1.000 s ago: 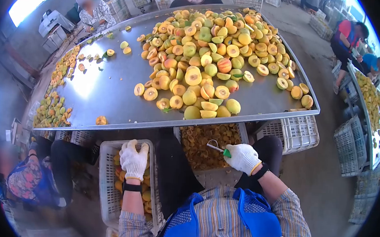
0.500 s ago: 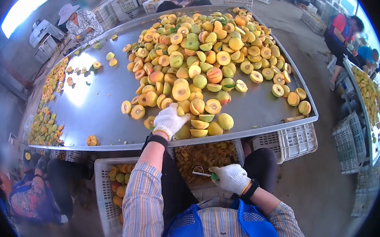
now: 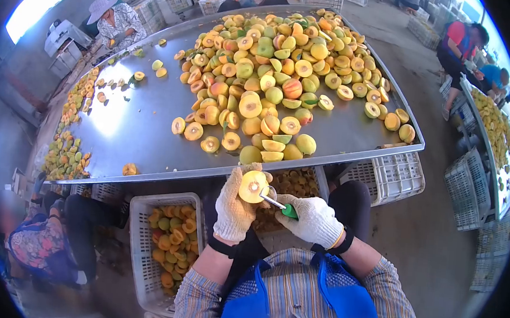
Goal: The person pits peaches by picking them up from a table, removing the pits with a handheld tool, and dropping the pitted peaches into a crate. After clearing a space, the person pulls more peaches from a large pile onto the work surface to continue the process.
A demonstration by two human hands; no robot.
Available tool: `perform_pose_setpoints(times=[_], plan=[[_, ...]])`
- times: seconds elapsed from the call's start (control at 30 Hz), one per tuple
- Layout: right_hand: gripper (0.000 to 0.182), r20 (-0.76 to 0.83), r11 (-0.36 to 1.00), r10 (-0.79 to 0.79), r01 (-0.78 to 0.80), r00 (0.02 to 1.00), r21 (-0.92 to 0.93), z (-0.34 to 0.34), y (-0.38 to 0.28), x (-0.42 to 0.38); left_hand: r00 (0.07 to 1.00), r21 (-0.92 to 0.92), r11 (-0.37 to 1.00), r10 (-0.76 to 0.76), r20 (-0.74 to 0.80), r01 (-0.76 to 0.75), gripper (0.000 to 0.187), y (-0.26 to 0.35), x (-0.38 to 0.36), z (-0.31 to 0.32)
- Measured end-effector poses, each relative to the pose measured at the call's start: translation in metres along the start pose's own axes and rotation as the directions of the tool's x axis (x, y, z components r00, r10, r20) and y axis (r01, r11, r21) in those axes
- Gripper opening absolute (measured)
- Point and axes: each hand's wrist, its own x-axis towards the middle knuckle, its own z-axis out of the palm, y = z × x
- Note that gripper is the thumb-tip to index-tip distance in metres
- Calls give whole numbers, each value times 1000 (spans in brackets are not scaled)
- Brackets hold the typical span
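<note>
My left hand (image 3: pixel 232 212), in a white knitted glove, is closed around a peach half (image 3: pixel 250 188) just off the table's near edge. The cut face is turned up toward me, and the pit shows in its middle. In my gloved right hand (image 3: pixel 315 221) is a pitting tool (image 3: pixel 290 211) with a green handle and a looped metal end. That loop meets the peach half at the right side of its pit. Beyond my hands, a heap of peach halves (image 3: pixel 250 105) lies on the metal table (image 3: pixel 150 134).
A white crate (image 3: pixel 139 257) of peach pieces stands at my left. Below my hands, another container holds orange-brown scraps (image 3: pixel 300 183). A slatted crate (image 3: pixel 400 174) is under the table's right side. Co-workers sit around, one person (image 3: pixel 42 244) close on my left.
My left hand has come back from the heap, bringing a peach half over the table edge. The right hand has turned the tool and brought its loop to the fruit.
</note>
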Motion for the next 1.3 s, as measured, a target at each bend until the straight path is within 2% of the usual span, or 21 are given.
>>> perform_pose_setpoints(times=[0.13, 0.33, 0.4, 0.5, 0.6, 0.63, 0.7, 0.73, 0.83, 0.9, 0.93, 1.07, 1.13, 1.17, 1.2, 1.3], plan=[[38, -66, 995, -64, 58, 996, -81, 4, -1, -11, 1000, 29, 999, 25, 6, -25, 50, -16, -18, 4], [30, -54, 981, -85, 74, 995, -182, 18, 14, -16, 999, 57, 998, 35, -11, -35, 51, -24, -33, 19], [27, -34, 987, -95, 90, 995, -130, 30, 22, -18, 993, -26, 999, 44, -105, -47, 52, -31, -34, 22], [24, 4, 996, -49, 49, 999, -76, 37, 26, -20, 991, -49, 999, -13, -130, 6, 51, -33, -39, 26], [25, -1, 991, -116, 116, 993, -71, 26, 26, -15, 973, 52, 998, 53, -224, -42, 49, -40, -42, 27], [25, -1, 992, -112, 111, 994, -67, 29, 24, -16, 973, 54, 998, 48, -224, -37, 49, -40, -43, 28], [21, 34, 999, 37, -36, 999, -41, 36, 20, -18, 977, 74, 996, 71, -201, -58, 47, -37, -42, 32], [18, -27, 993, -51, 48, 998, -110, 52, 27, -16, 977, 73, 996, 71, -200, -57, 47, -37, -40, 33], [16, -112, 980, -98, 76, 989, -184, 43, 32, -10, 986, -35, 999, 33, -166, -39, 46, -39, -40, 31], [15, -92, 965, -161, 138, 983, -223, 28, 38, -6, 993, -137, 989, 33, -112, -48, 46, -41, -37, 29], [17, -95, 962, -151, 124, 984, -242, 26, 39, -7, 997, -116, 992, 38, -72, -46, 47, -41, -35, 23], [17, -50, 934, -144, 119, 988, -337, 10, 28, -14, 997, -51, 998, 19, -72, -23, 48, -35, -35, 20], [17, -14, 926, -145, 131, 989, -353, 4, 25, -14, 983, 109, 993, -22, -181, 43, 51, -30, -38, 26], [17, 14, 917, -147, 141, 989, -373, 1, 25, -13, 983, 111, 993, -24, -182, 44, 51, -29, -38, 28], [28, 3, 899, -170, 157, 985, -409, 1, 28, -11, 979, 143, 988, -32, -201, 62, 53, -30, -38, 29], [30, 85, 873, -142, 165, 986, -459, -6, 27, -9, 972, 181, 979, -50, -228, 92, 54, -31, -40, 31]])
